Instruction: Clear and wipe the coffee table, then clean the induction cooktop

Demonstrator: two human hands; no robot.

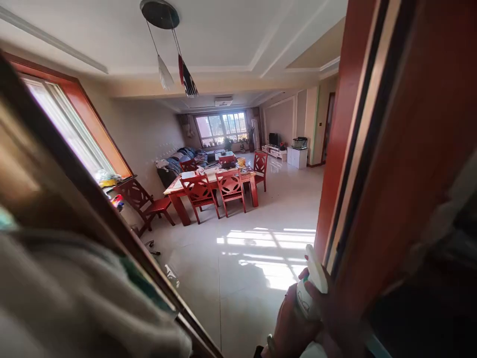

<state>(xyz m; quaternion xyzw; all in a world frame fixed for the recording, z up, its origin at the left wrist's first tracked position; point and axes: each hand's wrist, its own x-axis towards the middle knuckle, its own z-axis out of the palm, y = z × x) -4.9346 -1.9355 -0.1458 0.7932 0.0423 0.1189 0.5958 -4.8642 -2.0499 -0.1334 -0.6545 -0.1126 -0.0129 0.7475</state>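
My right hand (pixel 288 323) is at the bottom of the view, fingers wrapped round a white spray bottle (pixel 311 293). The bottle's nozzle points up, close against the edge of a red wooden door frame (pixel 391 149) that fills the right side. A wristband shows at that wrist. A blurred grey mass (pixel 67 298), a sleeve or a cloth with a bit of teal on it, fills the lower left very near the camera. No fingers of my left hand show there.
A dark door edge (pixel 112 219) runs diagonally across the left. Beyond lies a pale tiled floor (pixel 238 268) with sun patches, a red dining table (pixel 212 181) with red chairs, a sofa, a window, a white cabinet (pixel 297 156) and hanging ceiling lamps (pixel 175 59).
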